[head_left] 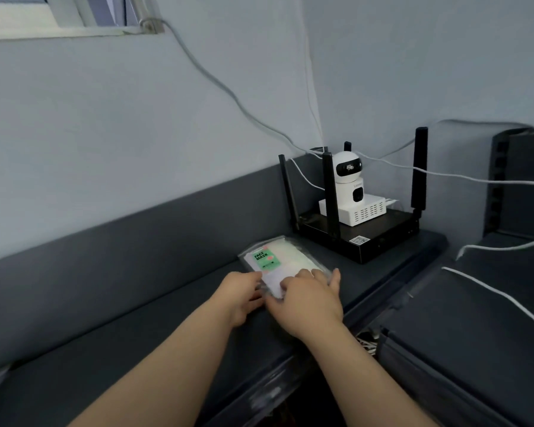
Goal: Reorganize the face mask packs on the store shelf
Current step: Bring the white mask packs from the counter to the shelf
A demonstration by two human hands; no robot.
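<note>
Both forearms reach forward, so we work at arm's length over the shelf [136, 334] top.

Left hand [244, 295]: at the pack's near-left edge, thumb on top, looks like a pinch on that edge. Blurred, so low confidence.

Right hand [309, 300]: laid over the near-right part of the pack, fingers fanned across the film and past its right edge. We cannot tell whether they hook under it.

Pack [278, 263]: lies on the shelf top, label up, green "FACE MASK" panel readable from our side and long axis skewed to the shelf edge. It sits just short of the router [358, 238], not touching.

Our read: two hands on opposite edges because the film is slick and floppy. One edge alone would let it sag or spin. Label up fits a display position. We judge this as squaring or sliding the pack, task early or mid, since only one pack shows up here.

Below the front lip there is a blurred clear wrapper [265, 396], possibly more packs; cannot confirm.

Constraint behind: the router carries a white camera [349, 174], and cables [228, 94] run in from the wall [105, 134]. We would keep the pack clear of the antennas and leads.
</note>
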